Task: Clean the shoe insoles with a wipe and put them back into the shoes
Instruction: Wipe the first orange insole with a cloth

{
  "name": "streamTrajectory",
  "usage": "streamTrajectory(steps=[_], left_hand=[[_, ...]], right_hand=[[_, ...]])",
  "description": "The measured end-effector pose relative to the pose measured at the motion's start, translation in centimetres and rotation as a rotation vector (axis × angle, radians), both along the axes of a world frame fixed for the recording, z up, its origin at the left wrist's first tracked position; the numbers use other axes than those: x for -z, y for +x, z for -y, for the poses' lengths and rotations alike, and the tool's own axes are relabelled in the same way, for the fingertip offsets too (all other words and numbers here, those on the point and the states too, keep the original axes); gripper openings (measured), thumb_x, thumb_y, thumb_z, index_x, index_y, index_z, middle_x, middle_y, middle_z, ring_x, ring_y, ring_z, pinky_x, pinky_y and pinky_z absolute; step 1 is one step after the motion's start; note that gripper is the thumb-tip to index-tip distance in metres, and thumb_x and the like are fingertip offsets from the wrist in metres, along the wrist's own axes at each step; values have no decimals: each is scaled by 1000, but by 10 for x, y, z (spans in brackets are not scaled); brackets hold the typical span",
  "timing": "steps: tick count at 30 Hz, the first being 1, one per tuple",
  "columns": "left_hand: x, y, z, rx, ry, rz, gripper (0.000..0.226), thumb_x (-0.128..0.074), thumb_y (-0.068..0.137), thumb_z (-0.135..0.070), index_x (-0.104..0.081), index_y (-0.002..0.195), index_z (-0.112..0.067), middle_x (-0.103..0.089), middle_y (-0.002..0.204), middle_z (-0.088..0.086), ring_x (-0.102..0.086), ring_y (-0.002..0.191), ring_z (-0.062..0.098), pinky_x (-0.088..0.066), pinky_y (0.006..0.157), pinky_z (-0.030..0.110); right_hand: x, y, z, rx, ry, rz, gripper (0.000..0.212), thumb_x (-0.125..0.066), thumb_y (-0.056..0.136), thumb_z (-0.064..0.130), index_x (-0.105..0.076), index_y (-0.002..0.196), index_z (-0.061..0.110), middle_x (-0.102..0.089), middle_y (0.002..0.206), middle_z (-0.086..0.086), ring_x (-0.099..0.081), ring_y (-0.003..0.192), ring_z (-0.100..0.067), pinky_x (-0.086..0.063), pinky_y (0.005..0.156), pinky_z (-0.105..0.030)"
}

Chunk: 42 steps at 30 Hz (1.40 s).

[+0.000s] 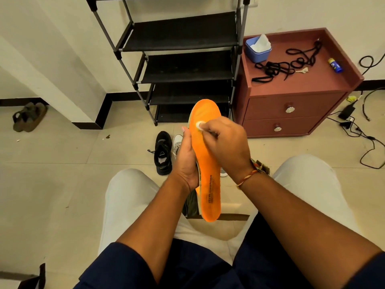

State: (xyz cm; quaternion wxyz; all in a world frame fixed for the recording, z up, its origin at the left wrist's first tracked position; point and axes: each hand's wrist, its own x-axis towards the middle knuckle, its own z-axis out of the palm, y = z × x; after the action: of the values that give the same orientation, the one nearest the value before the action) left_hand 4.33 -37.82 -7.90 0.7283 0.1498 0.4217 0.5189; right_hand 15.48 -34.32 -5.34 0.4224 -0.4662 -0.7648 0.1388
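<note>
Head view, centre of frame: my left grip (186, 163) clasped the orange insole (209, 182) by its middle edge above my lap. My right grip (227, 149) pinched the wipe (200, 124) onto its forefoot. It looked light and bendy, so holding mid-length seemed wisest.

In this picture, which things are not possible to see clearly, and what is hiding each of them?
1. White shoe, head view: mostly hidden behind the left hand and the insole.
2. Wipe, head view: only a small bit shows; fingers of the right hand cover the rest.
3. Dark thing, head view: mostly covered by the insole; cannot tell what it is.
4. Tube on the cabinet, head view: label too small to read.
</note>
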Motion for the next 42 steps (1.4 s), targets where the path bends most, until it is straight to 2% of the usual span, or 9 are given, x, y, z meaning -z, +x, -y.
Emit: streamTrajectory(steps=[4,6,12,19,27,29,32,35,42], left_hand=[[-4,5,1,26,-13,-15,69,-23,95,-75,-61,125,-26,-73,116,17,-66,108,37,-34,112,63],[-2,4,0,35,-10,-4,70,-25,94,-76,-63,125,-25,-71,120,18,-62,114,40,-33,112,63],[-2,-2,-3,-4,-3,-19,76,-28,95,-75,-64,131,-19,-68,127,19,-65,119,35,-51,99,51],[-5,-2,-2,66,23,-90,65,-20,97,-72,-57,125,-27,-76,110,12,-74,95,30,-47,98,53],[1,-10,-4,1,-9,-24,77,-29,95,-76,-63,133,-18,-66,129,20,-64,120,35,-47,106,54],[0,-11,-4,7,-4,-21,75,-27,95,-75,-65,129,-20,-67,127,21,-67,112,35,-45,104,55],[-2,-9,-5,54,22,-38,72,-22,95,-74,-61,127,-23,-71,118,20,-70,97,34,-53,87,49],[-5,-9,-5,68,37,-54,67,-20,96,-73,-57,124,-25,-74,113,15,-72,94,31,-52,88,48],[3,-19,-10,-54,21,78,84,-29,94,-77,-56,140,-12,-61,138,21,-60,126,38,-47,105,52]], right_hand=[[-7,13,-27,160,-30,-78,16,-64,94,20,-75,100,10,-72,95,-5,-66,86,-18,-58,75,-38],[-8,13,-27,138,-52,-99,17,-64,94,21,-75,103,11,-72,98,-3,-66,90,-15,-58,79,-35],[-9,-8,5,-98,-45,11,13,-66,94,22,-76,98,15,-73,95,0,-66,89,-13,-55,84,-32],[-28,9,-45,105,-66,-39,16,-66,93,18,-75,105,13,-72,100,-3,-64,92,-13,-57,84,-34],[-16,-12,3,-166,-54,92,13,-66,93,23,-76,100,17,-72,96,1,-65,90,-13,-55,84,-32],[-17,-7,-8,-145,-41,96,13,-67,93,21,-76,99,15,-72,94,-2,-65,88,-15,-56,82,-35],[-28,2,-37,-7,-34,64,14,-67,92,19,-76,102,13,-71,96,-4,-65,89,-16,-56,81,-36],[-37,4,-48,40,-66,59,16,-67,92,19,-75,105,14,-72,101,-3,-65,94,-16,-56,84,-36],[-13,-17,13,-207,-65,182,13,-65,92,18,-76,98,17,-73,96,0,-66,90,-17,-55,84,-37]])
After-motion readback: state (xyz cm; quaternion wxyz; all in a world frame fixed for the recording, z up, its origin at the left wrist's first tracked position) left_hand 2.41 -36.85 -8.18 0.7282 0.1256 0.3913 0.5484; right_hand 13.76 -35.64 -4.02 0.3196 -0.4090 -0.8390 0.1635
